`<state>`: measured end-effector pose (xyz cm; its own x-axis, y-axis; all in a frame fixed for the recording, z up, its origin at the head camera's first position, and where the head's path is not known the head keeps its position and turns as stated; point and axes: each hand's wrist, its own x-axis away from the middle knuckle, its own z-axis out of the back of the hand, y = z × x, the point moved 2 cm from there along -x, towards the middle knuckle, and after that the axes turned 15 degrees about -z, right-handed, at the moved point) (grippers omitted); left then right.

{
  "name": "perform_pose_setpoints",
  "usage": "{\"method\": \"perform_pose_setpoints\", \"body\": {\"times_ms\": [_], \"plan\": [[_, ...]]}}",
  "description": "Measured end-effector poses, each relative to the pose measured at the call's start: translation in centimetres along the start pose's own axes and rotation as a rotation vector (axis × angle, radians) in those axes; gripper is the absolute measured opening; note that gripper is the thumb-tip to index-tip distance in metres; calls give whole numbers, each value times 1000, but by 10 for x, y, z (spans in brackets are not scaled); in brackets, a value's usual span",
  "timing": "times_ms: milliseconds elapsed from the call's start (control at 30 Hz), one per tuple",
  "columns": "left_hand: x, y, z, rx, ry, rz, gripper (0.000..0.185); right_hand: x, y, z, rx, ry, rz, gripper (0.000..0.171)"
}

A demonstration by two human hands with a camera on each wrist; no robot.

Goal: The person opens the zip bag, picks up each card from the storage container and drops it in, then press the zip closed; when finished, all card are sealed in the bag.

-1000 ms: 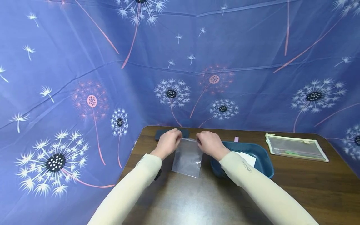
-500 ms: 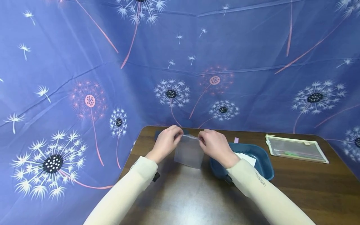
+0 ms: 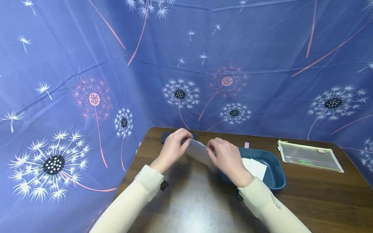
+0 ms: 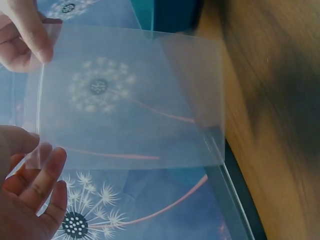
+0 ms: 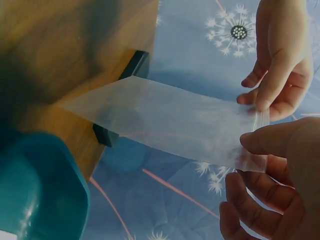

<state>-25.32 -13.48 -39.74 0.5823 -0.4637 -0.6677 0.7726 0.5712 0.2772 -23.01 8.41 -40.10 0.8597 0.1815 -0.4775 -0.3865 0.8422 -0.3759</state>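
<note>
A clear plastic zip bag (image 3: 199, 151) hangs between my two hands above the table. My left hand (image 3: 172, 147) pinches one top corner between thumb and fingers. At the opposite top corner, my right hand (image 3: 228, 158) pinches the zip edge. Both wrist views show the bag, (image 4: 130, 100) flat and see-through, with the patterned cloth visible through it. In the right wrist view the thumb (image 5: 270, 140) presses on the zip strip. Nothing shows inside the bag.
A teal basin (image 3: 275, 168) with white paper (image 3: 254, 168) in it stands right of the bag. Behind my left hand lies a dark flat box (image 3: 166, 137). A mesh zip pouch (image 3: 310, 157) and a small pink slip (image 3: 246, 145) rest farther back. Patterned cloth (image 3: 204, 81) walls the table.
The bag has been lifted off the table and tilted, its bottom edge swinging up and away. My right hand has shifted slightly right and nearer; both hands keep their pinch.
</note>
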Motion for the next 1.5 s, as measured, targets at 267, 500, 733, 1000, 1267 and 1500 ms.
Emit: {"method": "perform_pose_setpoints", "body": {"times_ms": [267,500,733,1000,1267,1500], "plan": [[9,13,-3,64,60,-12,12,21,-7,-1,-10,43,-25,10],[12,21,-9,133,110,-53,13,31,-7,-3,-23,63,-51,13],[16,30,-16,177,112,-31,14,43,-8,-6,-53,108,-27,13],[24,44,-23,251,197,35,47,53,-8,-9,-76,188,-20,13],[33,59,-33,255,282,163,18,57,-5,-9,-76,237,-21,13],[31,66,-40,344,205,240,16,58,-7,-9,-70,255,-8,11]]}}
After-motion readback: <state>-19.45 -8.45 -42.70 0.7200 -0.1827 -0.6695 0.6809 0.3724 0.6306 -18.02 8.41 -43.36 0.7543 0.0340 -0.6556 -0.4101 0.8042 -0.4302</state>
